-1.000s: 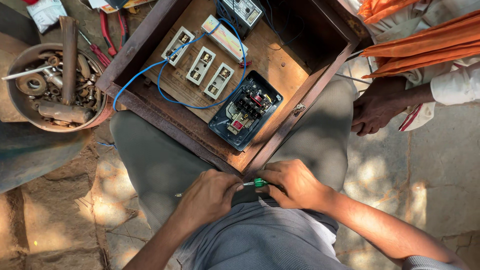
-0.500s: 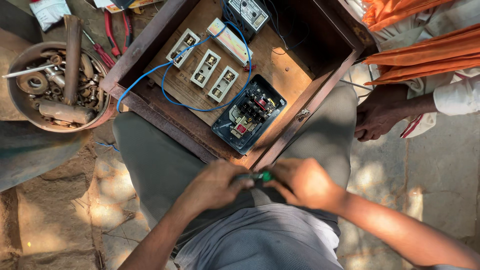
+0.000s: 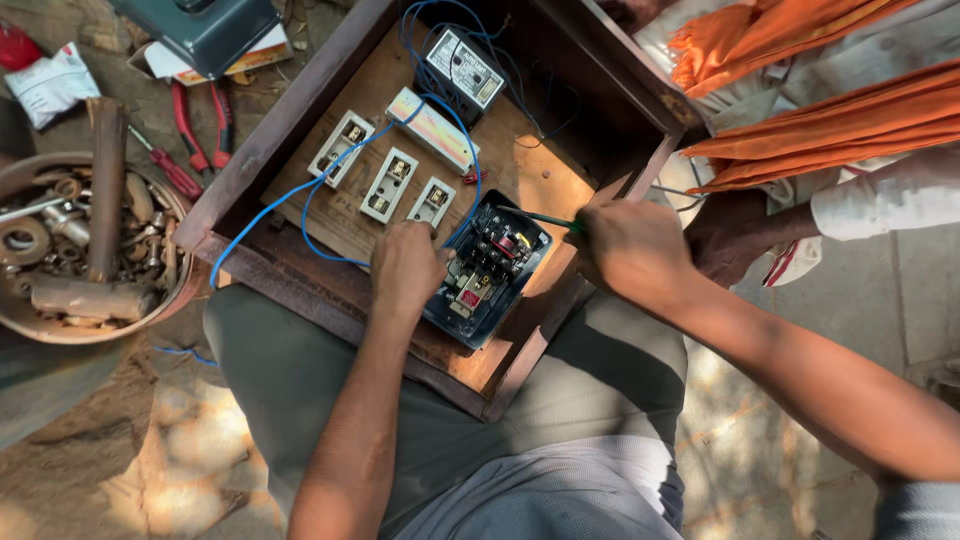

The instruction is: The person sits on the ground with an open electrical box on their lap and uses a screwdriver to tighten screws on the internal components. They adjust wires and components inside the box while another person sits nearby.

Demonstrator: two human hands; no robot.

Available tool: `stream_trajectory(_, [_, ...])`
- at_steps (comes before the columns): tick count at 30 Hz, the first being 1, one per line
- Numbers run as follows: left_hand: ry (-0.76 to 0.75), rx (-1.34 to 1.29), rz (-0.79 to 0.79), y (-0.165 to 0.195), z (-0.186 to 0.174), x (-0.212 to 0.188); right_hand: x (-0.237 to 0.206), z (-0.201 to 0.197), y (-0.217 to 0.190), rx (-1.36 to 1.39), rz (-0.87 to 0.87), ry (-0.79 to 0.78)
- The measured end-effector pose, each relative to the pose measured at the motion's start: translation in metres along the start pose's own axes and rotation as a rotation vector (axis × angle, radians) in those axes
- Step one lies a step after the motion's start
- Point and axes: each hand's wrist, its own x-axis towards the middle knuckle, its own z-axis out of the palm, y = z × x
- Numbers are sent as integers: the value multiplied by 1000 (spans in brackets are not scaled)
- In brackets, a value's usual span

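A: Since the box (image 3: pixel 300 130) sits tilted on the lap, what's each hand doing?

B: Left hand (image 3: pixel 405 268) is curled, fingers closed down on the near-left edge of the starter (image 3: pixel 488 270), bracing it. Right hand (image 3: pixel 632 250) is wrapped tight round a screwdriver (image 3: pixel 540 219); green handle barely shows, the thin shaft points left into the starter's top.

A: Where's the starter, quick?

B: Inside the box, near-right part of its wooden floor, just right of the three switches (image 3: pixel 385 175). Touching the board, skewed to the box walls.

A: Looks like?

B: Dark blue-black open housing, no cover on. Black contact block in the middle, red bit, white and red part lower down. Blue wire (image 3: pixel 290 200) loops from it past the switches and over the box's left wall.

A: How to do this bit well?

B: My read: keep the left hand pressing so the starter doesn't slide, keep the tip square in the screw, turn slowly. The box is only propped on a knee, so a hard push could tip it. Can't tell which screw the tip is on, too small.

A: Anything else round the box?

B: Small meter (image 3: pixel 462 70) at its far side, white strip (image 3: pixel 432 128) between that and the switches. Left of the box, a bowl (image 3: pixel 150 320) of rusty nuts and a hammer (image 3: pixel 100 220), red pliers (image 3: pixel 200 120) beyond. Right of the box, another person's hand (image 3: pixel 735 235), orange cloth (image 3: pixel 800 110) above it.
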Motion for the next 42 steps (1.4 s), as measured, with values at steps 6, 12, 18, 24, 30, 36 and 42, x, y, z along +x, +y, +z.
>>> stream_trajectory(6, [-81, 13, 22, -24, 39, 21, 43, 56, 4, -21, 162, -249])
stream_trajectory(12, [-52, 25, 77, -32, 49, 27, 49, 64, 9, 78, 166, -249])
stream_trajectory(18, [-72, 18, 57, -29, 43, 28, 56, 62, 5, 26, 148, -311])
stream_trajectory(24, [-174, 9, -9, -23, 36, 28, 58, 60, 1, -14, 182, -383])
stream_trajectory(30, [-214, -1, -33, -23, 38, 29, 58, 62, -2, -74, 174, -474])
stream_trajectory(36, [-223, -19, -50, -22, 40, 28, 55, 77, -1, -283, -79, -637])
stream_trajectory(42, [-221, -24, -67, -21, 32, 26, 64, 73, -4, -429, -406, -439])
